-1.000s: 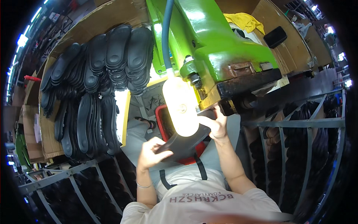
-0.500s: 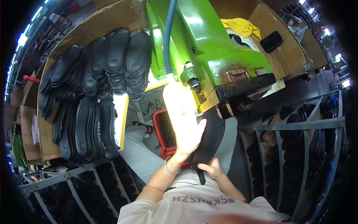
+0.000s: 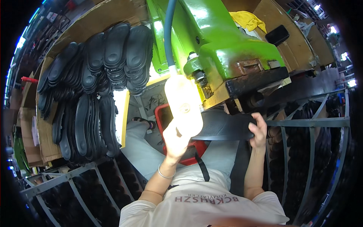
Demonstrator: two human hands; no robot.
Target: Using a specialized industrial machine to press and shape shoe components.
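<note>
A black shoe sole [image 3: 223,126] with fine ribbing lies crosswise under the head of a green machine [image 3: 230,56]. My right hand [image 3: 258,132] grips its right end, with thumb and fingers curled at the edge. My left hand [image 3: 176,143] is by the sole's left end, behind a glowing white lamp [image 3: 184,108]. The lamp and its glare hide most of the left fingers and that end of the sole. A thin black strip [image 3: 201,164] hangs over my lap below the sole.
At left, a cardboard box [image 3: 49,140] holds several stacks of black soles [image 3: 115,45]. A red bin [image 3: 160,113] stands between my legs. Metal racks [image 3: 308,123] flank both sides. A yellow cloth [image 3: 247,19] and a phone [image 3: 277,35] lie at the far right.
The sole has swung from pointing lengthwise toward me to lying crosswise under the machine head. My right hand has moved right and up with its end; my left hand has shifted slightly left.
</note>
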